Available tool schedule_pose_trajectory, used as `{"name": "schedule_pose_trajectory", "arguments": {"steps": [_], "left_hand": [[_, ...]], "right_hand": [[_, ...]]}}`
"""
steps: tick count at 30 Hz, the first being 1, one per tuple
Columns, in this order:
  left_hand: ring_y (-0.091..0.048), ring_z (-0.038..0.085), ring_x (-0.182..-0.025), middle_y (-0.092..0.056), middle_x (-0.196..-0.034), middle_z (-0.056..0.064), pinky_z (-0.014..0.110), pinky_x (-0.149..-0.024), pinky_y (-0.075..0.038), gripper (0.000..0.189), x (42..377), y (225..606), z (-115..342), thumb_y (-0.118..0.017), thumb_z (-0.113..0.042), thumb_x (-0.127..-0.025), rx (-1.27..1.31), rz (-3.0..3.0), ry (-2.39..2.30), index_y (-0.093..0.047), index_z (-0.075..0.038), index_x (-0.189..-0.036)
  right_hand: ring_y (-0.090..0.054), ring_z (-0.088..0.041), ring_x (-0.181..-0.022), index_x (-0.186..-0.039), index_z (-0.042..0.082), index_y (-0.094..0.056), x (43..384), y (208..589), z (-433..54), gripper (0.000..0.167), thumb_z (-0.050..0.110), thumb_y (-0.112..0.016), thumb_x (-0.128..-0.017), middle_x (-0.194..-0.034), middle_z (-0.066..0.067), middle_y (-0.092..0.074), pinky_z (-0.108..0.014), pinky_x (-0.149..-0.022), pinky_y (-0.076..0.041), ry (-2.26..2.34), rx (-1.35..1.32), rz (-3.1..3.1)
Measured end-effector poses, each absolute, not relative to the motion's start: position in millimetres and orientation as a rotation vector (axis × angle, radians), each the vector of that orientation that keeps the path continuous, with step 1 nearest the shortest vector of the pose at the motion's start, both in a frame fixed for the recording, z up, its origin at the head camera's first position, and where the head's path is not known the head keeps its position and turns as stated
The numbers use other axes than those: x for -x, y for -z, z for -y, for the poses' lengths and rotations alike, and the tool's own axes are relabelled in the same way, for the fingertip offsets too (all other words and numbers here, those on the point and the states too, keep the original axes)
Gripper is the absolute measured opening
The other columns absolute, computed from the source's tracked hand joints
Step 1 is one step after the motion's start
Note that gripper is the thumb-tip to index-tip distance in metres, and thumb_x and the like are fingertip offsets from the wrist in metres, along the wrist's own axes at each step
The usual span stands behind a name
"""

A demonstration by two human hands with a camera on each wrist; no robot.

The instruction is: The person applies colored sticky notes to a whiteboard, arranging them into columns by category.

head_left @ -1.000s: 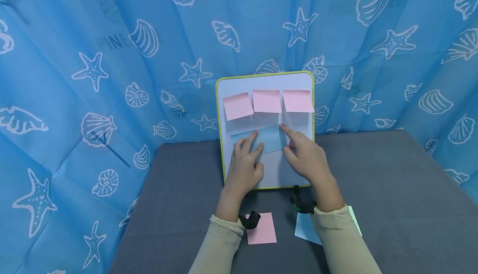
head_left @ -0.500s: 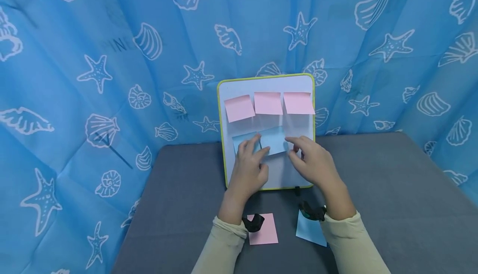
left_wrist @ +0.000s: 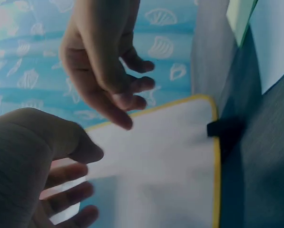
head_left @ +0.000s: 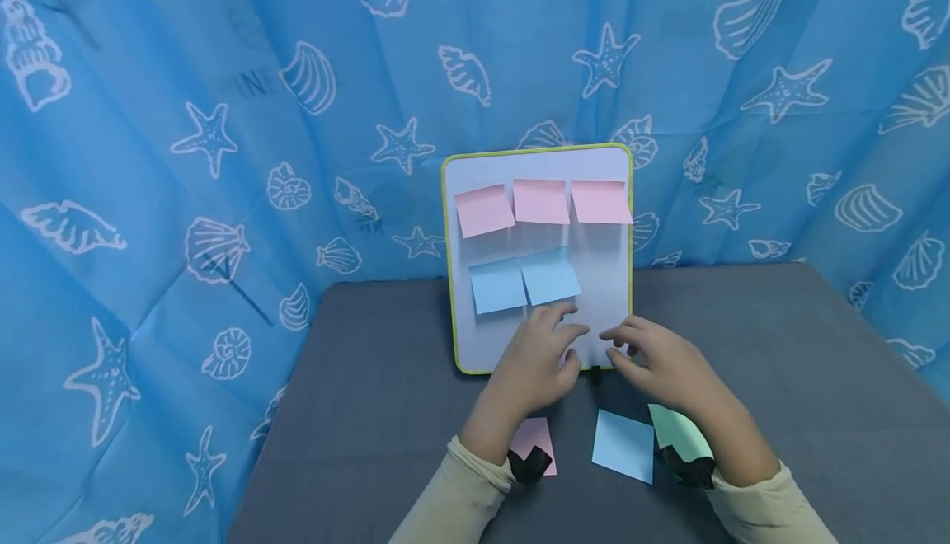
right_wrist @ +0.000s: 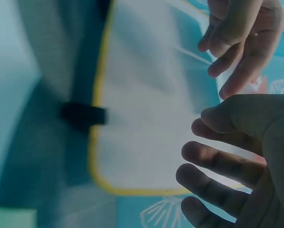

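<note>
My left hand (head_left: 536, 360) hovers before the lower middle of a whiteboard (head_left: 499, 346) with a yellow rim, its fingers loosely bent and holding nothing. To its right, my right hand (head_left: 660, 360) is held near the board's lower right corner, fingers relaxed, nothing between them. Two blue sticky notes, the left one (head_left: 497, 286) and the right one (head_left: 551, 275), hang side by side on the board, just above my left fingertips. Above them is a row of three pink sticky notes: left (head_left: 485, 210), middle (head_left: 541, 201) and right (head_left: 601, 201).
On the grey tabletop (head_left: 371, 412) lie a pink note pad (head_left: 536, 435) partly behind my left wrist, a blue one (head_left: 623, 445), and a green one (head_left: 677, 430) partly covered by my right wrist. A small black stand (right_wrist: 82, 115) juts from the board's bottom edge. A blue shell-patterned curtain (head_left: 401, 33) hangs behind.
Both hands have come away from the blue notes, moving down and to the right. The two blue notes now show uncovered on the board, and the green pad has come into sight.
</note>
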State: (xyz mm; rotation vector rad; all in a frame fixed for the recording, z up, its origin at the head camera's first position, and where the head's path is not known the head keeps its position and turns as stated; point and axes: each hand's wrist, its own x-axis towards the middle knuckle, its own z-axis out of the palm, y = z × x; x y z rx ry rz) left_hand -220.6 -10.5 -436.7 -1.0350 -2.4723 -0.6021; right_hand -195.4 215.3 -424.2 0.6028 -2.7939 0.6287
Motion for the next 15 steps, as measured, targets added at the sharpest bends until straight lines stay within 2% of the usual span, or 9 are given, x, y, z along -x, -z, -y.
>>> {"name": "schedule_pose_trajectory", "arguments": {"steps": [4, 7, 15], "left_hand": [[-0.064, 0.023, -0.129, -0.064, -0.144, 0.008, 0.035, -0.108, -0.054, 0.03, 214, 442, 2, -0.068, -0.016, -0.099, 1.146, 2.524, 0.56, -0.076, -0.015, -0.129], [-0.063, 0.021, -0.129, -0.064, -0.143, 0.005, 0.033, -0.108, -0.053, 0.03, 208, 446, -5, -0.071, -0.023, -0.099, 1.222, 2.579, 0.513, -0.077, -0.018, -0.127], [-0.057, 0.01, -0.127, -0.061, -0.142, -0.007, 0.023, -0.106, -0.05, 0.042, 191, 456, -20, -0.076, -0.046, -0.096, 1.465, 2.767, 0.3, -0.075, -0.026, -0.132]], "right_hand": [[-0.07, -0.018, -0.09, -0.115, 0.011, -0.079, 181, 434, -228, 0.019, 0.014, -0.077, -0.096, -0.101, 0.003, -0.071, -0.037, -0.071, -0.058, -0.664, -0.616, 2.863], [-0.07, -0.015, -0.091, -0.114, 0.014, -0.079, 170, 442, -238, 0.02, 0.014, -0.08, -0.094, -0.104, 0.004, -0.071, -0.035, -0.073, -0.058, -0.68, -0.626, 2.907], [-0.062, -0.009, -0.09, -0.112, 0.018, -0.079, 150, 461, -253, 0.025, 0.022, -0.086, -0.088, -0.104, 0.008, -0.067, -0.029, -0.073, -0.055, -0.698, -0.748, 2.973]]}}
